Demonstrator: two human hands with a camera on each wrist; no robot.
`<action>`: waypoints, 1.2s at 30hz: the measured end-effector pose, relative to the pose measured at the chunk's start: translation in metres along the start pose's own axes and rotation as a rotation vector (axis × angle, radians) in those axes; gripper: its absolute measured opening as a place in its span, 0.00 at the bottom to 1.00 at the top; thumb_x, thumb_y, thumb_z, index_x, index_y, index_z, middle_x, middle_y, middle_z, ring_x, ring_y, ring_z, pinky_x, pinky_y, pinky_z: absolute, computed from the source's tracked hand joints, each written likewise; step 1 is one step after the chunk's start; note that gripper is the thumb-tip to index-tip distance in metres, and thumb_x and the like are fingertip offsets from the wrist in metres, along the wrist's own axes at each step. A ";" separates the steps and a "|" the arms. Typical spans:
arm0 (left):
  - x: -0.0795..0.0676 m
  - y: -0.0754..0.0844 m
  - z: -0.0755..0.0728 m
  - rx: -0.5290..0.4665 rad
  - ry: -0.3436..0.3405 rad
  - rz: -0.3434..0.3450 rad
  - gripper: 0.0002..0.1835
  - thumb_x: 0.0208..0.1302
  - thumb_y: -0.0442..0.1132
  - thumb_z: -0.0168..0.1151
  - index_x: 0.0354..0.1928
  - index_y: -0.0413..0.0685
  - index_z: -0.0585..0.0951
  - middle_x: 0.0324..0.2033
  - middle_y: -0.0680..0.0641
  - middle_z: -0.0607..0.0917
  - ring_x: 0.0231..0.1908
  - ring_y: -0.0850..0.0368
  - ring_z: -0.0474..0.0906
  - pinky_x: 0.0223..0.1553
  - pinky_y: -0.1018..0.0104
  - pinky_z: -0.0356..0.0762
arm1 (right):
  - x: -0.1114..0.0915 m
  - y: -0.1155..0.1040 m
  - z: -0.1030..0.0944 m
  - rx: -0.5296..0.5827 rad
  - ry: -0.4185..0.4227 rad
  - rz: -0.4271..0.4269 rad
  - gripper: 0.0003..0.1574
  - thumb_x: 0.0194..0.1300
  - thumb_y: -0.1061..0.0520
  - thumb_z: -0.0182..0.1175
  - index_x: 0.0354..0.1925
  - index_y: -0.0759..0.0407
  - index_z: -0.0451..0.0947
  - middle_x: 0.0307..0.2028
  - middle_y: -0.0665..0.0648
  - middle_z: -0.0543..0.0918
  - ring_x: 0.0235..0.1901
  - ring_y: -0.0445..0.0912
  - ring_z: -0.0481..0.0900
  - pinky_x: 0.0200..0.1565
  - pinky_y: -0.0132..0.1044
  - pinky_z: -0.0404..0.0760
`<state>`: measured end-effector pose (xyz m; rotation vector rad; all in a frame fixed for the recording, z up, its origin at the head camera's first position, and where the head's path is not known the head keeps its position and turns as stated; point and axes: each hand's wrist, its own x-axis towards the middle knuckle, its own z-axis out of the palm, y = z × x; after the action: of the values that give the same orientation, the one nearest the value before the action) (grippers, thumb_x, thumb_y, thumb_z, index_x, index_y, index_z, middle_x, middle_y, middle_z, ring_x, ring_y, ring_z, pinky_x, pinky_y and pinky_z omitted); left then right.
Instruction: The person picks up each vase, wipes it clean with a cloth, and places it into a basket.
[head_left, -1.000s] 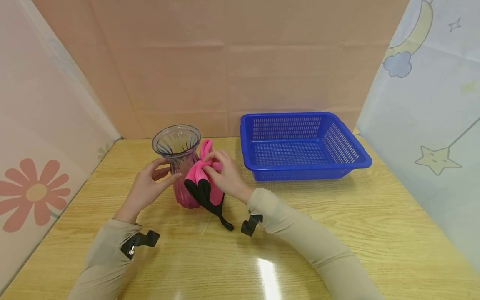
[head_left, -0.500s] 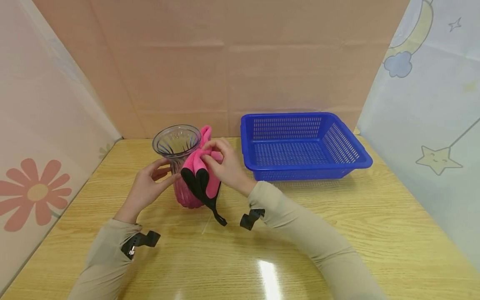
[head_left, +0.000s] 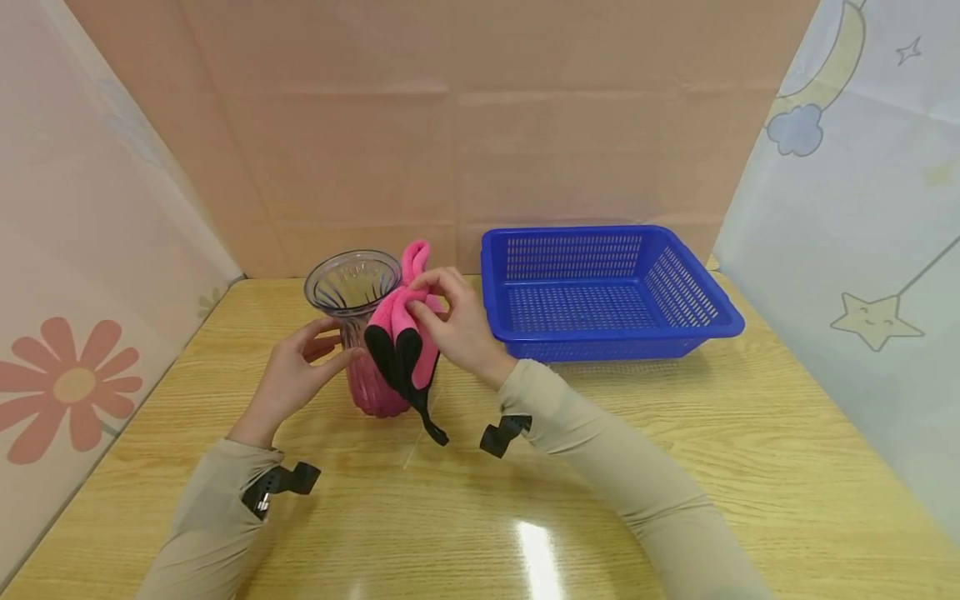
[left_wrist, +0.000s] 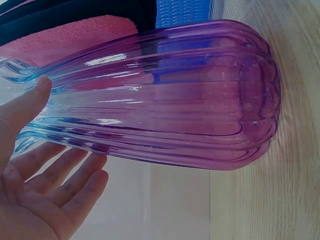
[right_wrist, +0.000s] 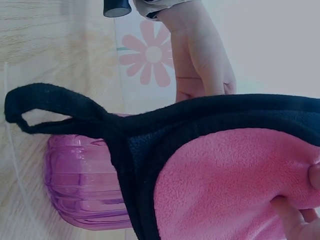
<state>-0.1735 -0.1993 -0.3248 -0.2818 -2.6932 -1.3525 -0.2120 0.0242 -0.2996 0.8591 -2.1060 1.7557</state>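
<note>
A glass vase [head_left: 371, 367], clear bluish at its flared rim and pink-purple toward the base, stands upright on the table. My left hand [head_left: 288, 379] holds its narrow neck, thumb on the near side and fingers round the far side; the left wrist view shows the thumb [left_wrist: 37, 97] against the glass. My right hand [head_left: 457, 325] pinches a bunched pink cloth [head_left: 393, 312] with black edging and a black hanging loop [right_wrist: 55, 107]. The cloth hangs at the vase's right side, covering part of it. In the right wrist view, fingertips [right_wrist: 290, 215] grip the pink fleece.
A blue perforated plastic basket [head_left: 592, 337] stands at the back right of the wooden table [head_left: 420, 533]. Printed fabric panels rise at the left and right, and a plain peach sheet [head_left: 450, 133] hangs behind. A thin pale strip [head_left: 411, 450] lies in front of the vase.
My right hand has lifted the cloth higher against the vase, up toward its rim, with the loop rising too. The left hand and vase have stayed in place.
</note>
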 end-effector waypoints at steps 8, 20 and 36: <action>0.000 0.000 0.000 0.008 0.005 -0.008 0.31 0.61 0.44 0.62 0.62 0.38 0.67 0.60 0.33 0.72 0.58 0.34 0.72 0.58 0.44 0.72 | -0.003 0.007 0.006 -0.063 -0.008 -0.006 0.10 0.58 0.67 0.61 0.40 0.66 0.74 0.42 0.63 0.75 0.47 0.52 0.77 0.46 0.35 0.84; 0.001 -0.002 0.001 0.015 0.010 0.000 0.29 0.61 0.41 0.62 0.62 0.37 0.68 0.60 0.33 0.72 0.57 0.35 0.73 0.58 0.44 0.71 | -0.012 0.018 0.014 -0.130 -0.057 0.030 0.09 0.59 0.66 0.61 0.40 0.66 0.75 0.43 0.63 0.75 0.48 0.52 0.78 0.49 0.34 0.82; 0.001 -0.002 0.000 0.002 -0.018 -0.069 0.35 0.59 0.51 0.62 0.65 0.42 0.65 0.63 0.34 0.69 0.59 0.33 0.70 0.56 0.43 0.73 | -0.030 0.037 0.017 -0.242 -0.066 0.035 0.08 0.60 0.66 0.60 0.39 0.66 0.73 0.41 0.64 0.74 0.46 0.53 0.77 0.50 0.42 0.80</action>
<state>-0.1746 -0.2002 -0.3262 -0.2032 -2.7428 -1.3711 -0.2074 0.0195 -0.3494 0.8259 -2.3289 1.4654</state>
